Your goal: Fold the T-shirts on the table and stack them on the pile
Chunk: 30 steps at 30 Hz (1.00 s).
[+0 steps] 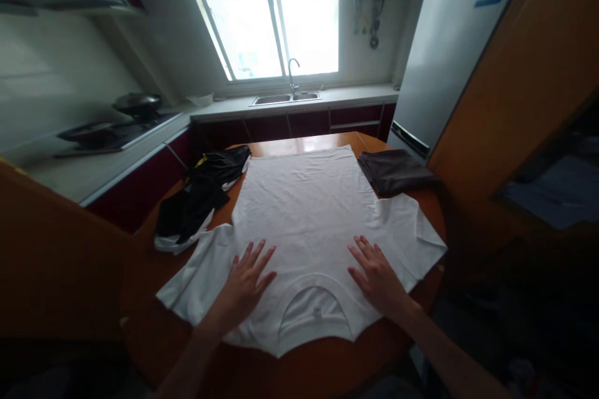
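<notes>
A white T-shirt [304, 212] lies spread on a round wooden table [322, 365], its neckline toward me and its hem at the far side. Both sleeves stretch out sideways, the right one creased near its cuff. My left hand [248, 280] rests on the shirt left of the collar, fingers apart and pointing away from me. On the other side of the collar, my right hand [377, 274] lies on the fabric with its fingers stretched out. Neither hand grips the cloth.
Black and white clothing [196, 199] lies bunched at the table's left. A folded dark grey garment [395, 171] sits at the right. Beyond are a counter with a sink [281, 98], a stove with a pan [137, 103] and a fridge [449, 43].
</notes>
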Motion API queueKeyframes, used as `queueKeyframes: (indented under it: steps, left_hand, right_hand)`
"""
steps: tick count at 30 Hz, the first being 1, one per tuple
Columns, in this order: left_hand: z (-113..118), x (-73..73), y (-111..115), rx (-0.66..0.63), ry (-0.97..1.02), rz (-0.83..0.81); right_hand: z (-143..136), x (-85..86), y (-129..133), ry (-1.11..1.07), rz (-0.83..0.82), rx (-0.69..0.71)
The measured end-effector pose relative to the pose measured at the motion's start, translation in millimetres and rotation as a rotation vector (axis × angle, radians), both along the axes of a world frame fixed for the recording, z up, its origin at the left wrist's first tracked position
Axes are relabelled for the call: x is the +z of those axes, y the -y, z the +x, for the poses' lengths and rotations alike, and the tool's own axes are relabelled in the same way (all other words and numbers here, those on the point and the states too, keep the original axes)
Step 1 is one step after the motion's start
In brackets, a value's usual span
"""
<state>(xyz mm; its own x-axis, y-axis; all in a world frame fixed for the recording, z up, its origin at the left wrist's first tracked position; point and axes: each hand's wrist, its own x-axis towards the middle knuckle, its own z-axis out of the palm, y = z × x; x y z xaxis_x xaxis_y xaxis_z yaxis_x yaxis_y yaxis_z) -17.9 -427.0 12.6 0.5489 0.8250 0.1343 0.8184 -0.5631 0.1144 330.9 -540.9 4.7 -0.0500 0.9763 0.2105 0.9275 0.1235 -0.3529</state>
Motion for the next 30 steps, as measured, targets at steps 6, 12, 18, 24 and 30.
queueKeyframes:
  steps: [6,12,18,24,30]
  left_hand:
    - [69,26.3,-64,-0.034,0.058,0.014]
    - [76,-8.7,-92,0.09,0.056,0.001]
    - [68,-10.0,-94,0.094,0.219,0.063]
    - [65,-13.2,-97,0.104,0.257,0.01]
    - [68,-9.6,-97,0.113,0.277,-0.048]
  right_hand:
    - [12,7.0,-28,0.045,-0.042,-0.241]
    - [14,-12.2,-27,0.096,-0.069,-0.306]
    - [12,-12.1,-30,0.096,-0.056,-0.34]
    - [14,-10.2,-30,0.108,-0.066,-0.343]
    - [13,-10.3,-30,0.114,-0.057,-0.357]
